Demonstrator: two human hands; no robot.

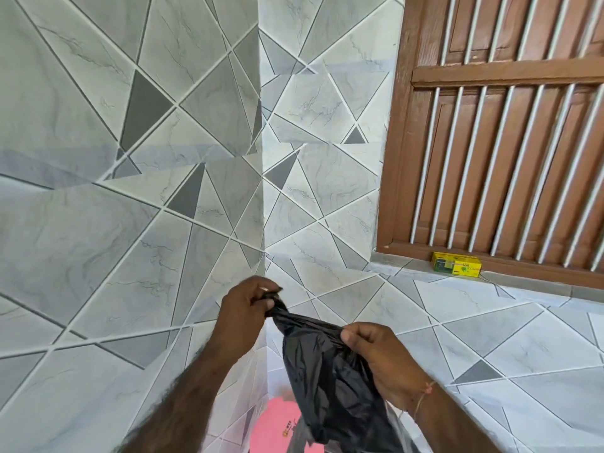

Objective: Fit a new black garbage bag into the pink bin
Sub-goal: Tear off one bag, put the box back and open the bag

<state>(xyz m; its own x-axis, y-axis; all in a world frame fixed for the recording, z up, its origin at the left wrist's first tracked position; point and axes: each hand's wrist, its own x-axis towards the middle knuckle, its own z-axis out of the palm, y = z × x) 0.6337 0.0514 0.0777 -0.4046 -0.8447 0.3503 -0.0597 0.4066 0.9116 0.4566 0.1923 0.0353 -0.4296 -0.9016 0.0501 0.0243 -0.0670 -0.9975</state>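
A crumpled black garbage bag [330, 384] hangs in front of me, held up by both hands. My left hand [245, 305] pinches a twisted corner of the bag's top edge, raised a little higher. My right hand [376, 351] grips the same edge further right. The bag's lower part droops over the pink bin [277, 423], which shows only as a pink patch at the bottom centre, partly hidden by the bag and my arms.
Grey geometric tiled walls meet in a corner [263, 191] straight ahead. A brown wooden window with white bars [506, 125] fills the upper right. A small yellow-green box [457, 264] lies on its sill.
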